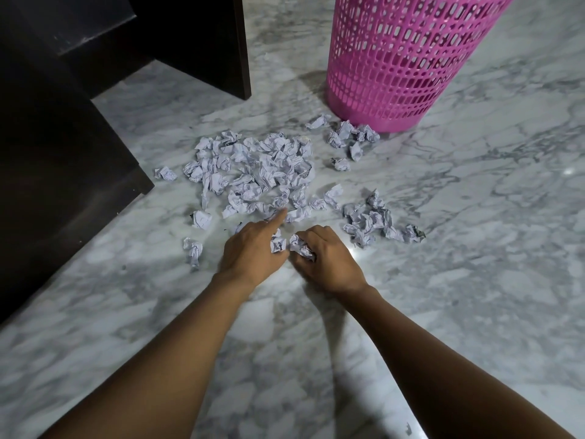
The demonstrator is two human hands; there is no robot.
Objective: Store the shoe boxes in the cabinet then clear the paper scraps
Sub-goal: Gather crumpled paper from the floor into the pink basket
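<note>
Over marble floor, left hand and right hand clutch paper scraps.

Taken from one wide-angle camera worn on the head, well above the marble floor and tilted forward and steeply down. Nearest to the lens, both forearms, stretched from the bottom edge and meeting close to the frame's middle at the left hand and right hand. Just beyond them, in the centre, the crumpled paper scraps. Farthest away, at top right, the pink perforated basket, cut by the upper edge. Along the left side, the dark cabinet, also cut by the frame.
</note>
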